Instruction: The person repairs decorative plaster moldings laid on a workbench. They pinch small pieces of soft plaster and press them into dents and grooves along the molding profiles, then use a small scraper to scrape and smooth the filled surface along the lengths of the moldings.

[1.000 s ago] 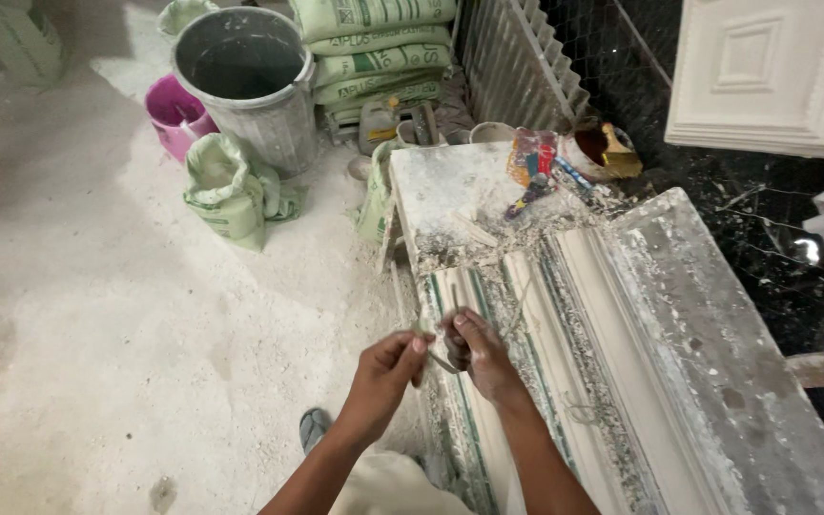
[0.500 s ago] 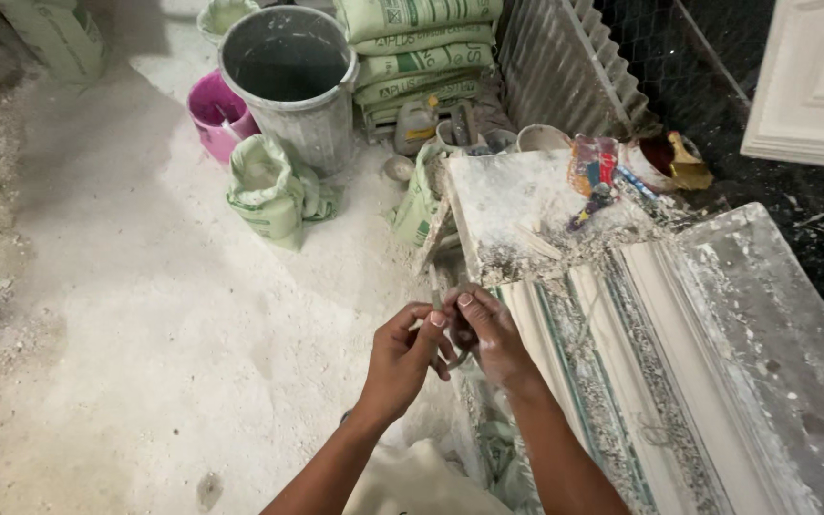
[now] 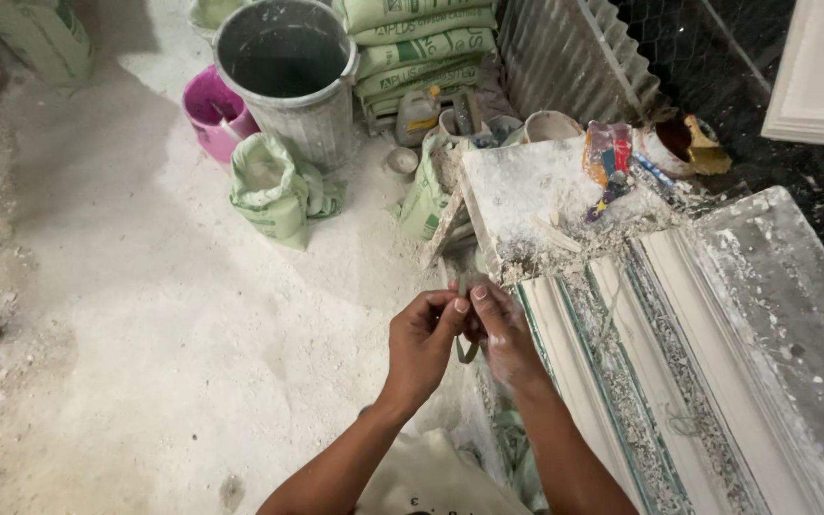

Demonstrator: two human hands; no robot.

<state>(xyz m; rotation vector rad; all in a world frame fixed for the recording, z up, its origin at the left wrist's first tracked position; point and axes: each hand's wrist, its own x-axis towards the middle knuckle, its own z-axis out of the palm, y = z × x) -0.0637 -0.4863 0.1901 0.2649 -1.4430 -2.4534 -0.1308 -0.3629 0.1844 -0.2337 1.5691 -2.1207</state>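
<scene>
My left hand (image 3: pixel 422 345) and my right hand (image 3: pixel 504 332) meet at the fingertips over the near left edge of a long ribbed plaster moulding (image 3: pixel 679 381). Together they pinch a small dark bent strip (image 3: pixel 467 349) that hangs down between them; its exact kind is hard to tell. Both hands are dusted with white powder. The moulding has grooved bands with green lines and crumbs of plaster along it.
A large grey bucket (image 3: pixel 290 76), a pink tub (image 3: pixel 212 113), an open green-white sack (image 3: pixel 272 187) and stacked sacks (image 3: pixel 422 48) stand at the back. A dusty board (image 3: pixel 536 191) carries a colourful packet (image 3: pixel 608 157). The floor (image 3: pixel 145 315) is coated in white powder.
The view has shifted so the hands sit lower and more central. Both hands stay together on the small strip, with the fingers slightly reworked around it.
</scene>
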